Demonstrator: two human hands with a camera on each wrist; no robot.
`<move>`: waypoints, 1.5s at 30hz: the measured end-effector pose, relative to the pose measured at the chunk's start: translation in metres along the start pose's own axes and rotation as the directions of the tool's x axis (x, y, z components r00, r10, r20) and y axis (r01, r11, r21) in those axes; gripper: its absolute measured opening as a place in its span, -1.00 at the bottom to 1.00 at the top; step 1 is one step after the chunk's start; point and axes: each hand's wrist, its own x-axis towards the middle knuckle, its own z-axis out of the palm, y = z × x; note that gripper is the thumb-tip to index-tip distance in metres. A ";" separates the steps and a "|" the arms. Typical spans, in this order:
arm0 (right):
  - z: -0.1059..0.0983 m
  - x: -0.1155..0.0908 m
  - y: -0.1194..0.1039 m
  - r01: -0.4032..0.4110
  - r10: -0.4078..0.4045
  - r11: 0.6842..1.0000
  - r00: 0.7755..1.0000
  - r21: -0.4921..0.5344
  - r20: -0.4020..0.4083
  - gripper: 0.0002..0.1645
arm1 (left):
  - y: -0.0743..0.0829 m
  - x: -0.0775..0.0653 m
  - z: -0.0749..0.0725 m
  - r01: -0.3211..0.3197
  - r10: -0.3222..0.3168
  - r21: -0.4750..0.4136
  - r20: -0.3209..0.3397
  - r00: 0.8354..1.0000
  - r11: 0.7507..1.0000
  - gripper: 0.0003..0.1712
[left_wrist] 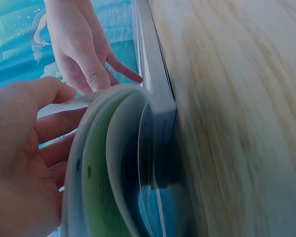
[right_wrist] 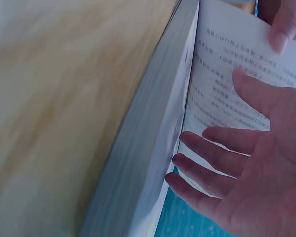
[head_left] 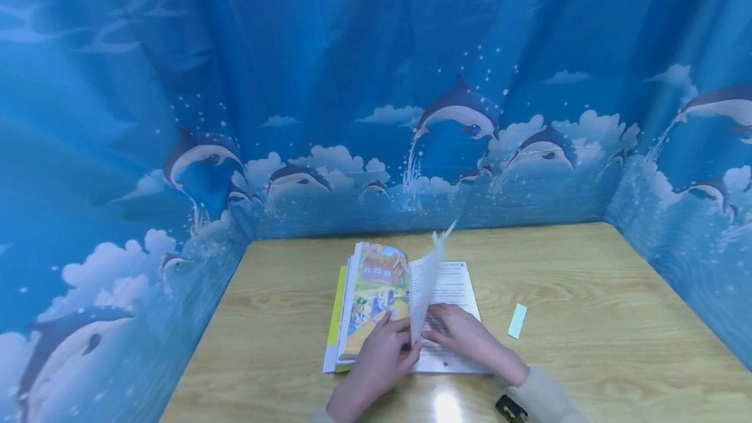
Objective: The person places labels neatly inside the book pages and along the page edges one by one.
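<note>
A thick book [head_left: 378, 292] lies open, a colourful illustration on its left page and printed text on the right page [head_left: 452, 286]. One white leaf [head_left: 425, 282] stands nearly upright between the two sides. My left hand [head_left: 382, 354] pinches that leaf near its lower edge, thumb on one side and fingers behind, as the left wrist view also shows with the curved pages [left_wrist: 96, 163]. Over the right page is my right hand [head_left: 464, 335]; its fingers are spread and mostly straight in the right wrist view, beside the text page [right_wrist: 232, 64], and hold nothing.
A small pale green strip [head_left: 517, 320] lies on the wooden table [head_left: 587, 292] right of the book. Near the right sleeve is a small black object [head_left: 511, 408]. A blue dolphin-print curtain [head_left: 352, 83] surrounds the table at the back and sides.
</note>
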 end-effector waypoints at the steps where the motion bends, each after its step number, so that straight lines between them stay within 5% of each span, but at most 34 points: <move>1: 0.002 0.001 -0.002 -0.002 0.002 1.000 1.000 0.008 0.003 -0.33 | -0.002 -0.002 0.000 -0.002 0.002 -0.005 -0.017 1.000 1.000 -0.85; 9: 0.015 0.006 -0.014 -0.025 0.022 0.997 0.999 0.066 0.046 -0.18 | -0.022 -0.020 -0.011 0.033 -0.045 -0.063 -0.195 0.980 0.997 -0.64; 15: 0.018 0.007 -0.019 -0.044 0.041 0.997 0.998 0.063 0.047 -0.17 | -0.040 -0.036 -0.028 0.182 -0.202 -0.106 -0.227 0.953 0.977 -0.71; 18: 0.019 0.008 -0.020 -0.044 0.041 0.997 0.998 0.060 0.048 -0.18 | -0.051 -0.046 -0.038 0.307 -0.330 -0.127 -0.242 0.912 0.943 -0.67; 22: 0.020 0.009 -0.020 -0.058 0.055 0.997 0.997 0.054 0.054 -0.17 | -0.064 -0.058 -0.051 0.449 -0.486 -0.186 -0.287 0.825 0.874 -0.57; 24: 0.021 0.010 -0.021 -0.074 0.071 0.996 0.996 0.057 0.051 -0.16 | -0.068 -0.060 -0.059 0.483 -0.521 -0.196 -0.321 0.791 0.853 -0.52; 27: 0.020 0.010 -0.021 -0.098 0.095 0.993 0.994 0.062 0.046 -0.16 | -0.071 -0.056 -0.068 0.480 -0.510 -0.179 -0.391 0.766 0.859 -0.54; 32: 0.019 0.010 -0.020 -0.080 0.077 0.995 0.996 0.057 0.048 -0.18 | -0.065 -0.035 -0.077 0.363 -0.384 -0.138 -0.473 0.793 0.921 -0.81; 37: 0.019 0.011 -0.020 -0.047 0.045 0.998 0.998 0.039 0.052 -0.23 | -0.051 -0.007 -0.073 0.185 -0.211 -0.103 -0.431 0.877 0.977 -0.95; 42: 0.018 0.013 -0.022 -0.010 0.010 1.000 1.000 0.005 0.030 -0.30 | -0.045 0.014 -0.054 0.100 -0.112 -0.083 -0.148 0.983 0.991 -0.63; 45: 0.019 0.012 -0.022 0.001 -0.001 1.000 1.000 -0.004 0.014 -0.31 | -0.046 0.021 -0.040 0.110 -0.104 -0.093 0.069 0.992 0.990 -0.39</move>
